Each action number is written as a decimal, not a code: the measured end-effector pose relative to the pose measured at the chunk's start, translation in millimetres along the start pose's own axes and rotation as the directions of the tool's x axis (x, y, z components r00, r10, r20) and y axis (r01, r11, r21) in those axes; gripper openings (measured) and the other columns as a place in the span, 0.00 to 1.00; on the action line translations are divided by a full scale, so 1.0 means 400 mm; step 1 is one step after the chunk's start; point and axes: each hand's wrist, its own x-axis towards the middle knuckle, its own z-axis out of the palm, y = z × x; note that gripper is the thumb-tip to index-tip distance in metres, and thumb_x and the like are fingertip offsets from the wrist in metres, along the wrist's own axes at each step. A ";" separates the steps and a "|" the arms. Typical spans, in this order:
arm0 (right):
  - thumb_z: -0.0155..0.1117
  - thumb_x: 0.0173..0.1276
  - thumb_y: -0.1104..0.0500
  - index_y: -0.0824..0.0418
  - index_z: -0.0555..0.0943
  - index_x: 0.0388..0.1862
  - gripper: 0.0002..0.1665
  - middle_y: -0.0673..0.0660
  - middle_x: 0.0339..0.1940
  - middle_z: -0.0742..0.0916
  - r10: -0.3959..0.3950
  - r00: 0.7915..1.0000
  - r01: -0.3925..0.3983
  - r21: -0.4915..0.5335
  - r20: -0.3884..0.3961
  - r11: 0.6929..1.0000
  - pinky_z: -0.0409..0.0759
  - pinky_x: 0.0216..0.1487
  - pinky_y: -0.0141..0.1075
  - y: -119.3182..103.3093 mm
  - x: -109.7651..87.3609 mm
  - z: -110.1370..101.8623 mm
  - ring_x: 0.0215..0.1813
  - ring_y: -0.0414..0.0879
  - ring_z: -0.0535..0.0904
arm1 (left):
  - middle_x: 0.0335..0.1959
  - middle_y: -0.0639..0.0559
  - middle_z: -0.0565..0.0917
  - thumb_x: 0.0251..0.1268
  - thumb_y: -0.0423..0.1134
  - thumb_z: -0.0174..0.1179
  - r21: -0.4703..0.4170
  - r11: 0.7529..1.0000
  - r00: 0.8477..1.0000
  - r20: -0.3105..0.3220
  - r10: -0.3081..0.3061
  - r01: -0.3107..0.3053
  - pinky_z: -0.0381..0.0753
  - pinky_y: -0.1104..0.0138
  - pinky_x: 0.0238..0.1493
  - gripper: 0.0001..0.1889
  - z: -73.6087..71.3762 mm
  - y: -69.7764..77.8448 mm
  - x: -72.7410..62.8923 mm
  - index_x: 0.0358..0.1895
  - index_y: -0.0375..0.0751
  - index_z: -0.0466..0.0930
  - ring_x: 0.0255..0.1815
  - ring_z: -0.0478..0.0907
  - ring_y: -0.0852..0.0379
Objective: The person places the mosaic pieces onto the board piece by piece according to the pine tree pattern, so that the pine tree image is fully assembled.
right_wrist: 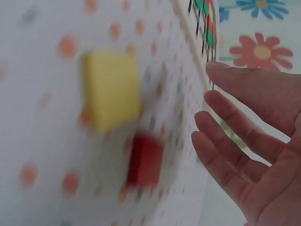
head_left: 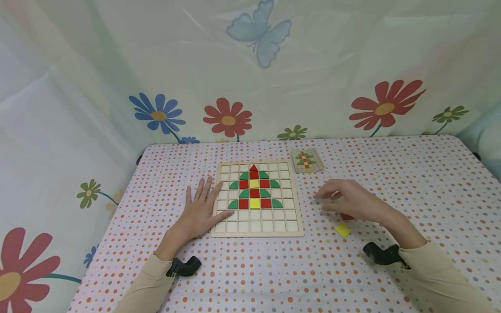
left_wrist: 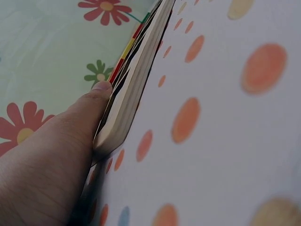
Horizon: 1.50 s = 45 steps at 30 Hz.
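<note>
A square wooden grid board (head_left: 270, 227) lies on the table, with red, yellow and green tiles set in a tree pattern. My left hand (head_left: 199, 215) rests spread over the board's left edge, its thumb on the board's lower left cells. In the left wrist view, the thumb (left_wrist: 70, 127) lies along the board's side (left_wrist: 127, 108). To the right of the board my right hand (head_left: 354, 201) hovers with loosely bent fingers, holding nothing in the right wrist view. Below it on the cloth lie a yellow square tile (right_wrist: 113, 92) and a red tile (right_wrist: 146, 160), partly hidden by the hand in the head view.
A small pattern card (head_left: 307, 161) showing a similar tree lies by the board's upper right corner. Dotted cloth (head_left: 274, 278) covers the table. A curtain printed with flowers (head_left: 228, 119) hangs behind it. Black devices (head_left: 187, 266) are strapped to both wrists.
</note>
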 end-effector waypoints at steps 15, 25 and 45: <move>0.86 0.52 0.65 0.61 0.91 0.39 0.15 0.54 0.40 0.88 0.074 0.986 -0.090 -0.099 -0.151 0.991 0.85 0.41 0.34 0.128 -0.115 -0.003 0.41 0.46 0.85 | 0.87 0.40 0.38 0.69 0.70 0.57 -0.008 1.000 1.000 -0.003 0.005 -0.005 0.26 0.33 0.78 0.52 0.003 0.000 -0.001 0.87 0.46 0.47 0.87 0.29 0.40; 0.86 0.50 0.66 0.70 0.87 0.37 0.18 0.56 0.31 0.87 0.300 0.951 -0.307 -0.108 -0.077 0.946 0.82 0.39 0.45 0.075 -0.075 -0.021 0.35 0.49 0.82 | 0.87 0.40 0.39 0.69 0.70 0.57 -0.008 1.000 1.000 -0.009 0.006 -0.006 0.26 0.33 0.78 0.52 0.004 -0.001 -0.003 0.87 0.46 0.48 0.87 0.30 0.40; 0.85 0.52 0.68 0.67 0.89 0.37 0.14 0.51 0.29 0.87 0.241 0.949 -0.244 0.009 -0.206 0.970 0.76 0.29 0.31 0.078 -0.088 0.004 0.32 0.45 0.80 | 0.87 0.40 0.38 0.70 0.70 0.56 0.017 1.000 1.000 0.005 -0.006 0.006 0.26 0.33 0.78 0.52 0.003 -0.002 0.003 0.87 0.47 0.47 0.87 0.29 0.40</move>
